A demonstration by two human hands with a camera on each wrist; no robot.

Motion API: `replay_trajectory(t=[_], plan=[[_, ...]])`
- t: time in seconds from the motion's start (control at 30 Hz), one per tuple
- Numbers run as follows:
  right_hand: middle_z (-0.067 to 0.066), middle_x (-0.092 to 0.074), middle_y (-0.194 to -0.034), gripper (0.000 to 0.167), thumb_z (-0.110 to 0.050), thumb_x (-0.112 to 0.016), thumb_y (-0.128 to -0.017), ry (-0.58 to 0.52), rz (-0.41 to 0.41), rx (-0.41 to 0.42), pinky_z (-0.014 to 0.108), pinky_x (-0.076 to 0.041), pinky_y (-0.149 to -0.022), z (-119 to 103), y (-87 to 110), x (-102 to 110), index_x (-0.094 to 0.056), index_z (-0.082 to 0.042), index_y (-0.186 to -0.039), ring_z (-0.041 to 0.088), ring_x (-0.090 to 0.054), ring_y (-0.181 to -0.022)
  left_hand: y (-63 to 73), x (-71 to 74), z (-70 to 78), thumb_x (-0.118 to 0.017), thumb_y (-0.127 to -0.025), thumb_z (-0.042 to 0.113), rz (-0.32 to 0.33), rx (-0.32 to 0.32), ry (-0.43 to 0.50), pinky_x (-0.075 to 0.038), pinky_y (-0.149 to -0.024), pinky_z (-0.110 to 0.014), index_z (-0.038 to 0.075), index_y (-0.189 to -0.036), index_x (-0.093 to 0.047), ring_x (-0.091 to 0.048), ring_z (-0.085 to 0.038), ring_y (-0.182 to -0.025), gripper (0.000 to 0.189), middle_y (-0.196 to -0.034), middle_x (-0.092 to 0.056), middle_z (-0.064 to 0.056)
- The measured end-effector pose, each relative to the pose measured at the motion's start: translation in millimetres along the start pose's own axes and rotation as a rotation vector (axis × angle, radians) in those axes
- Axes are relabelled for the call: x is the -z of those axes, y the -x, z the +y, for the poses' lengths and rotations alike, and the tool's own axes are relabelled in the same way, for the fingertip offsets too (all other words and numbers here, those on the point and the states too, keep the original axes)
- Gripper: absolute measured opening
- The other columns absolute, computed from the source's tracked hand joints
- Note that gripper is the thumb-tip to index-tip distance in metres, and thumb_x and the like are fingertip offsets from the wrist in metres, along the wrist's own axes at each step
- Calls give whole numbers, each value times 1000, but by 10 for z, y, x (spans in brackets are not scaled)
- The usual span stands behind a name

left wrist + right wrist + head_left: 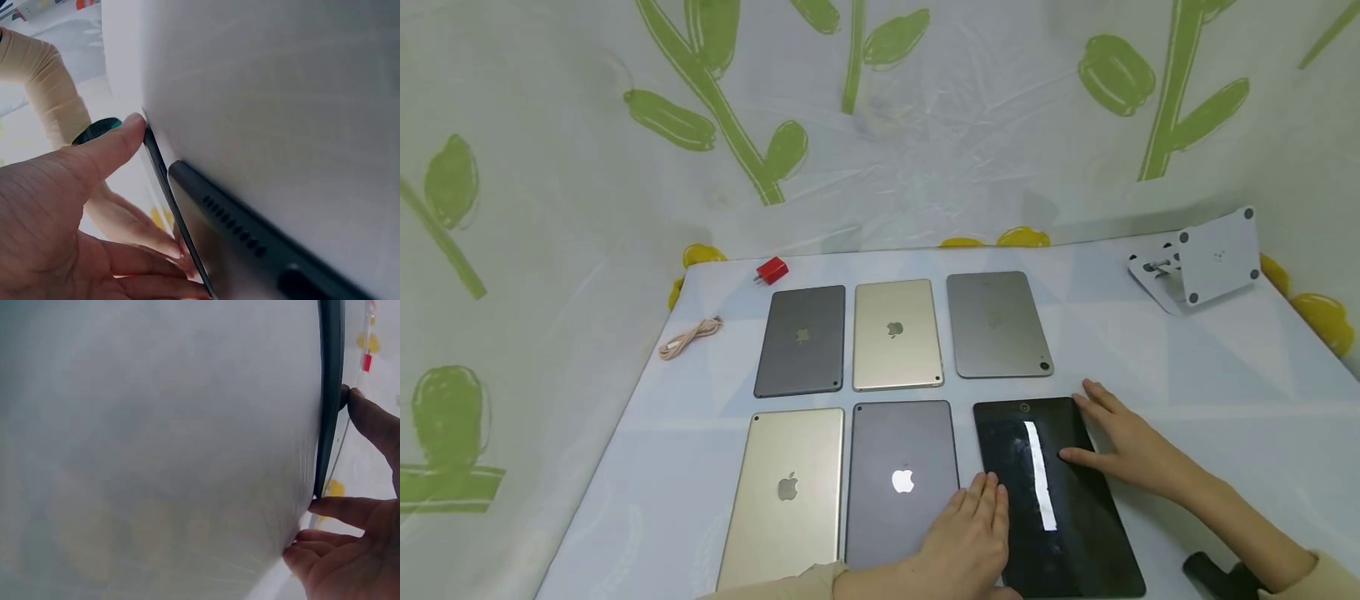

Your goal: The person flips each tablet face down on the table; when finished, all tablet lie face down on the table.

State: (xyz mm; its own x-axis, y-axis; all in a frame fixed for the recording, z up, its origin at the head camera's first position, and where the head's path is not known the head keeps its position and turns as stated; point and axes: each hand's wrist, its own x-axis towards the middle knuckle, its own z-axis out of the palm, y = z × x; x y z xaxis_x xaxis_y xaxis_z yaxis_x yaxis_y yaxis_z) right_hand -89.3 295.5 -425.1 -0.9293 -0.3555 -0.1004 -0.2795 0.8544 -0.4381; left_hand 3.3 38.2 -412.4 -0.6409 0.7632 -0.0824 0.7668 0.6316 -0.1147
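A tablet with its black screen facing up (1078, 533) lies in the front row at the right. My left hand (958, 542) rests along its left edge with fingers straight and side by side. In the left wrist view the thumb (119, 140) touches the tablet's corner. At the upper right edge is my right hand (1138, 450), thumb over the screen and the other fingers by the top corner. Just left of the left hand lies a grey tablet (898, 467), back up, partly covered by that hand.
Further tablets lie back up: gold (786, 517), dark grey (801, 337), light gold (897, 333) and grey (1000, 325). A red charger (772, 270) and a coiled cable (688, 337) sit at the back left. A white stand (1213, 258) is at the back right.
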Motion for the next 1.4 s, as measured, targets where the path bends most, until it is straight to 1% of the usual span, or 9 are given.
replay_trajectory(t=[0.2, 0.4, 0.63, 0.77, 0.87, 0.93, 1.03, 1.17, 1.4], plan=[[35, -37, -143, 88, -35, -82, -71, -71, 64, 24, 66, -36, -98, -29, -23, -20, -45, 16, -132, 55, -36, -128, -32, 2, -18, -52, -81, 74, -40, -17, 40, -49, -99, -30, -4, -135, -52, -47, -30, -133, 94, -142, -48, -22], [36, -32, -146, 91, -27, -82, -73, -226, 45, -50, 65, -34, -100, -50, -5, -26, -35, 16, -138, 56, -33, -130, -40, 12, -28, -56, -80, 72, -36, -33, 70, -49, -99, -30, -5, -133, -54, -47, -32, -133, 93, -141, -48, -24], [46, -38, -135, 87, -21, -79, -79, -329, 40, -90, 59, -45, -93, -148, 45, 23, -29, 15, -140, 60, -43, -120, -51, 22, -38, -57, -78, 72, -74, -10, 99, -47, -101, -29, -3, -135, -51, -44, -31, -135, 95, -144, -45, -23], [44, -48, -127, 83, -10, -76, -81, -442, 45, -86, 38, -58, -78, -210, 80, 55, -25, 14, -142, 46, -61, -108, -54, 26, -49, -61, -77, 70, -82, -2, 139, -46, -102, -29, -4, -136, -50, -43, -31, -136, 95, -144, -45, -24], [41, -52, -126, 84, -5, -74, -81, -489, 71, -78, 21, -56, -68, -260, 118, 79, -23, 13, -145, 33, -67, -101, -61, 40, -65, -66, -74, 69, -76, 9, 178, -46, -102, -29, -4, -137, -48, -43, -30, -136, 98, -145, -44, -23], [41, -51, -126, 84, -6, -74, -81, -475, 106, -76, 17, -54, -68, -305, 150, 99, -24, 10, -147, 31, -67, -102, -66, 54, -79, -70, -71, 68, -68, 20, 209, -46, -102, -29, -4, -139, -45, -43, -31, -136, 102, -145, -43, -23], [42, -49, -129, 82, -5, -72, -83, -503, 152, -49, 13, -53, -70, -391, 190, 126, -25, 7, -148, 12, -66, -106, -78, 75, -105, -76, -66, 66, -52, 39, 268, -45, -103, -31, -3, -143, -39, -41, -31, -137, 110, -147, -40, -24], [41, -46, -132, 74, -3, -67, -87, -590, 194, -3, 9, -51, -72, -517, 241, 144, -26, 5, -149, -18, -49, -104, -100, 87, -144, -82, -62, 62, -15, 29, 338, -45, -104, -33, -3, -147, -31, -39, -34, -138, 119, -148, -37, -26], [33, -31, -147, 64, -2, -56, -95, -690, 210, 31, 8, -50, -79, -670, 338, 120, -24, 3, -150, -17, -47, -114, -138, 100, -204, -79, -64, 64, 47, 5, 434, -38, -111, -31, -6, -147, -30, -35, -32, -141, 118, -152, -31, -26]])
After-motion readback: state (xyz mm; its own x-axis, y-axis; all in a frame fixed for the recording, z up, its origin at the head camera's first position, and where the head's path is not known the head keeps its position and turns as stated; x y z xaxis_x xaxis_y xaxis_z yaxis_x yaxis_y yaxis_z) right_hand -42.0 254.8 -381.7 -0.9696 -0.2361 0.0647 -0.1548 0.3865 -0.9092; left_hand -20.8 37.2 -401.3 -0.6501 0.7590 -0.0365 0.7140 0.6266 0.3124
